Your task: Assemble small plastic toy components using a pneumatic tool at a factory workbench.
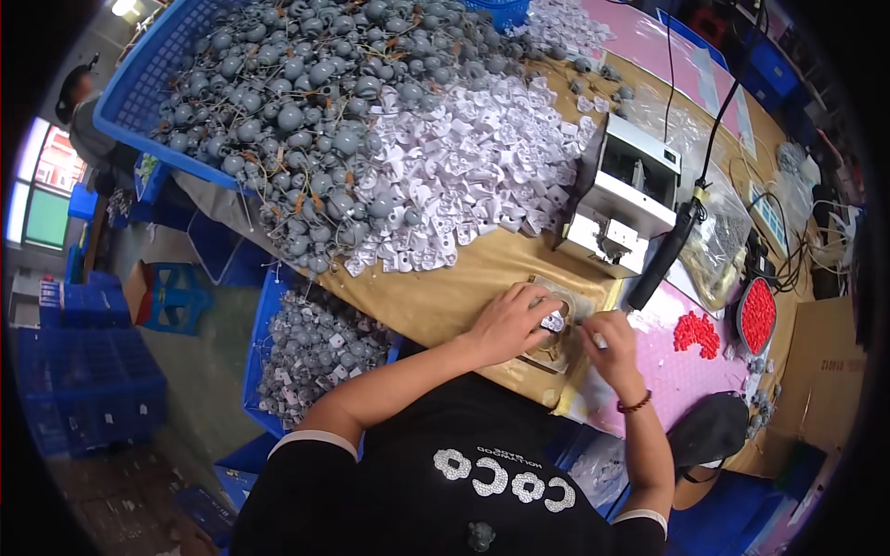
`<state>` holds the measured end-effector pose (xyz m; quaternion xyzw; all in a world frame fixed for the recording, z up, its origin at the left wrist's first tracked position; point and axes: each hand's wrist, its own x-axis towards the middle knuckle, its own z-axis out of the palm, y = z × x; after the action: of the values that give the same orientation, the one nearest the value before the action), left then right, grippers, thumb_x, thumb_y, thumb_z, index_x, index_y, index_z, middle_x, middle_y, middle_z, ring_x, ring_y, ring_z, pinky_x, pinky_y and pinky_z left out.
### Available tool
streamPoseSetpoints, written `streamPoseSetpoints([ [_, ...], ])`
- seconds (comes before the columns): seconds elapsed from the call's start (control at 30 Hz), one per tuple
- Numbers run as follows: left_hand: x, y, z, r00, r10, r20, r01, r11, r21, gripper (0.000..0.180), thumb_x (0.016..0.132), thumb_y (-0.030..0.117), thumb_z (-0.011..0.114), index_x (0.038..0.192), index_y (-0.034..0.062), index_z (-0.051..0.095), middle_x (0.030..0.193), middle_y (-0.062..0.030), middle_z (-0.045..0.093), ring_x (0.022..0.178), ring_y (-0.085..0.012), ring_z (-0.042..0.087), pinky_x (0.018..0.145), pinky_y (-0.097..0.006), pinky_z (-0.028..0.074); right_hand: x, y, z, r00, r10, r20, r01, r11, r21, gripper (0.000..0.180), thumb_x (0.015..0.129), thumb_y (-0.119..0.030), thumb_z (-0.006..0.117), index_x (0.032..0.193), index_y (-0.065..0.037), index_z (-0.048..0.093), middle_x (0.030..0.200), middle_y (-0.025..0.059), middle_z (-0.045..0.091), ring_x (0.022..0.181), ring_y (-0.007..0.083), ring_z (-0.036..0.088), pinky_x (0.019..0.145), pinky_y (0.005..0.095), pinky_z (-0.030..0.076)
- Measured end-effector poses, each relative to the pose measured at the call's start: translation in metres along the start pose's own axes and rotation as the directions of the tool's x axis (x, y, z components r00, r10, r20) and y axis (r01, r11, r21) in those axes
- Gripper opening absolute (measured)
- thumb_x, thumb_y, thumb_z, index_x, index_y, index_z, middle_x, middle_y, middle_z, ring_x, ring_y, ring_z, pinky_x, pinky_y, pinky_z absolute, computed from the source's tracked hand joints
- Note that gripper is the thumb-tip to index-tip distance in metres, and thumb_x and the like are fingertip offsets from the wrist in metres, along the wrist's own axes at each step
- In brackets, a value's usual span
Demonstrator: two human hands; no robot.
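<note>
My left hand [508, 324] is closed, its thumb and fingertips on a small white plastic part [553, 322]. That part sits over a flat pale fixture plate [553, 365] on the tan worktop. Just right of it my right hand [612, 349] is closed in a pinch; what its fingertips hold is too small to make out. Beyond the hands spreads a heap of loose white plastic parts [464, 167]. A large pile of grey round pieces with thin wires [306, 102] adjoins it on the left.
A white and grey bench machine [626, 195] stands beyond my hands. A black-handled corded tool [669, 255] hangs at its right. Small red pieces [697, 335] lie near a bowl of red pieces [757, 315]. Blue baskets [130, 97] and a blue bin [255, 375] are left; a person [93, 130] is far left.
</note>
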<state>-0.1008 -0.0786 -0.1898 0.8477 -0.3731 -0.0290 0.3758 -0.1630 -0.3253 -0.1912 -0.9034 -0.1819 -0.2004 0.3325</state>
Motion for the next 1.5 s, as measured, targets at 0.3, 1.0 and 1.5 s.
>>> streamPoseSetpoints([
  [0.3, 0.006, -0.063, -0.157, 0.855, 0.085, -0.512, 0.182, 0.876, 0.448, 0.017, 0.085, 0.004, 0.067, 0.102, 0.008, 0.069, 0.105, -0.0093, 0.063, 0.097, -0.0323, 0.058, 0.089, -0.044, 0.048, 0.017, -0.012, 0.034, 0.973, -0.194, 0.122, 0.203, 0.977, -0.07, 0.026, 0.075, -0.004, 0.079, 0.098, -0.006, 0.068, 0.099, 0.0066, 0.068, 0.093, 0.0262, 0.063, 0.078, 0.0394, 0.049],
  [1.0, 0.082, -0.057, -0.275, 0.873, -0.145, -0.465, 0.126, 0.989, -0.072, 0.006, 0.101, 0.01, 0.06, 0.104, 0.0036, 0.06, 0.095, -0.0028, 0.07, 0.089, -0.0095, 0.064, 0.08, -0.026, 0.05, 0.009, -0.03, 0.026, 0.987, 0.158, -0.004, -0.158, 0.986, 0.048, 0.039, 0.082, -0.006, 0.077, 0.119, -0.001, 0.063, 0.118, 0.0174, 0.062, 0.106, 0.0362, 0.06, 0.091, 0.044, 0.05],
  [1.5, 0.049, 0.04, -0.094, 0.844, -0.251, 0.473, 0.528, 0.543, -0.653, 0.017, 0.097, 0.018, 0.067, 0.103, 0.0035, 0.059, 0.08, 0.0041, 0.06, 0.068, -0.0019, 0.052, 0.061, -0.023, 0.046, 0.06, -0.085, -0.024, 0.872, 0.429, 0.235, -0.431, 0.446, 0.785, 0.037, 0.094, -0.001, 0.069, 0.13, 0.0, 0.06, 0.102, 0.0082, 0.071, 0.082, 0.0127, 0.07, 0.073, 0.0254, 0.057],
])
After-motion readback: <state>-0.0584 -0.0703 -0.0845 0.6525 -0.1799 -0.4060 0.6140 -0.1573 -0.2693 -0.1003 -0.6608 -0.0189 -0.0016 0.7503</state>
